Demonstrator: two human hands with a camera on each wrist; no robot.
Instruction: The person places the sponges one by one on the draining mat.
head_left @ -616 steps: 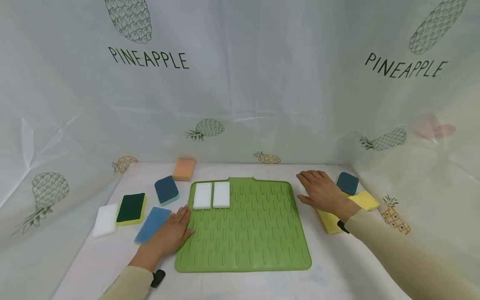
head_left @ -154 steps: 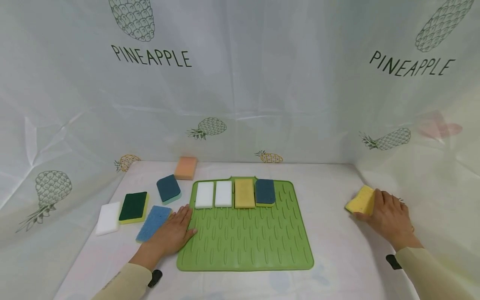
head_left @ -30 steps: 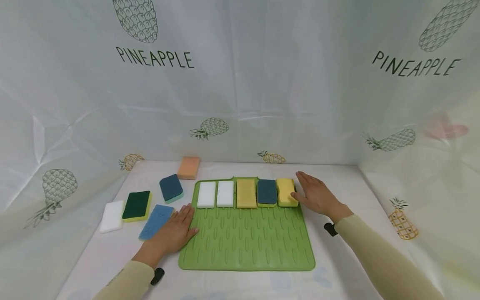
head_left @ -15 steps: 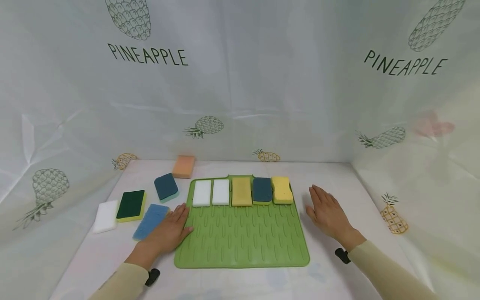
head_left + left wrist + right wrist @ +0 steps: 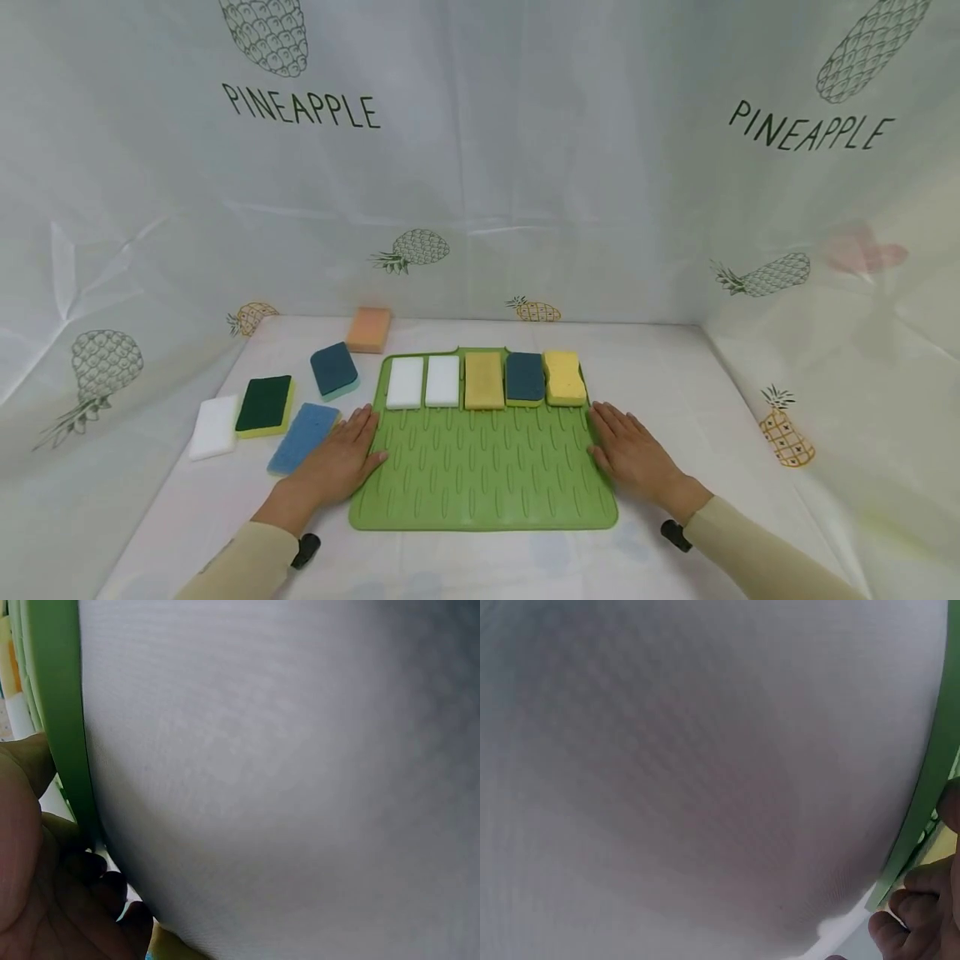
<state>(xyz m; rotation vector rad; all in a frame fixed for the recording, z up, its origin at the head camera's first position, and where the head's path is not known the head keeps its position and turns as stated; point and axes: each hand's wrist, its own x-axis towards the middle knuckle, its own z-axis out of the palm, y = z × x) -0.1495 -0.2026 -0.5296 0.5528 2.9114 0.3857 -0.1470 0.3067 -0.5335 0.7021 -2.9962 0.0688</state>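
I have both hands flat on the worktop [image 5: 697, 392] at the lower middle of the head view, one at each side of the green mat [image 5: 483, 467]. My left hand [image 5: 337, 460] lies with relaxed, straight fingers, the fingertips over the mat's left edge; my right hand [image 5: 630, 457] lies the same way, spread against the mat's right edge. Neither is grasping anything. The left wrist view shows only white cloth, a strip of green rim [image 5: 64, 735] and my fingers pressed beside it; the right wrist view shows much the same at its right edge.

As I judge it, the step is steadying the mat, so I would press evenly with both palms, keep the fingers flat and not curl under the rim, and avoid sliding either side, since a skewed mat could nudge the row at its far end.

The mat is soft-looking, ribbed with short raised dashes, rounded at the corners, and lies flat in the middle of the frame. Along its far edge sit five sponges side by side: two white sponges [image 5: 422, 382], a tan sponge [image 5: 483, 381], a dark teal sponge [image 5: 524, 377] and a yellow sponge [image 5: 564, 377], close together, some touching.

Left of the mat, off it, lie a light blue sponge [image 5: 303, 436], a green-topped sponge [image 5: 263, 404], a white block [image 5: 213, 427], a teal sponge [image 5: 333, 369], and farthest back an orange sponge [image 5: 369, 329] near the pineapple-print cloth [image 5: 480, 167]
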